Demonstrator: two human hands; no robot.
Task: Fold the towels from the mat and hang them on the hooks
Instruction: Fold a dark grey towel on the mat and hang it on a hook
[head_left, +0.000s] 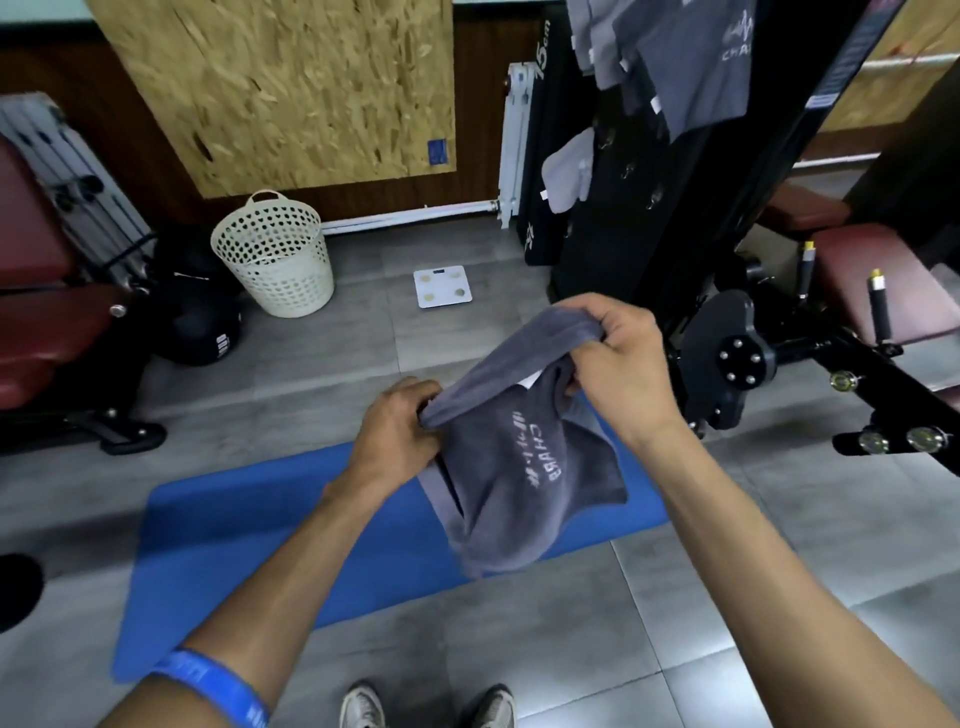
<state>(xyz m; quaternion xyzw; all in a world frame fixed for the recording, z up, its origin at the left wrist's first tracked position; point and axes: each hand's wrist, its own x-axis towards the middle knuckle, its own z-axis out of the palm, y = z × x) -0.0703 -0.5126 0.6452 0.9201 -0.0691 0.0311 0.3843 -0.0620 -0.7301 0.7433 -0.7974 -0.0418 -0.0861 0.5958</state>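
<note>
Towel (511, 478) mid-fold above the mat (249, 540), left hand (400, 431) and right hand (618, 358) pinching its top edge. Next, I'd guess: square the fold, then reach the hooks (628, 169).

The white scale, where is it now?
In the head view the scale lies flat on the grey floor, upper middle, between the basket on its left and the black rack on its right, beyond the mat.

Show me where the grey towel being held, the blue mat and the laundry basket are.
grey towel (524, 483): head view, on its hanging front panel by the lettering.
blue mat (234, 535): head view, on its bare left half.
laundry basket (283, 260): head view, on its perforated side wall.
</note>
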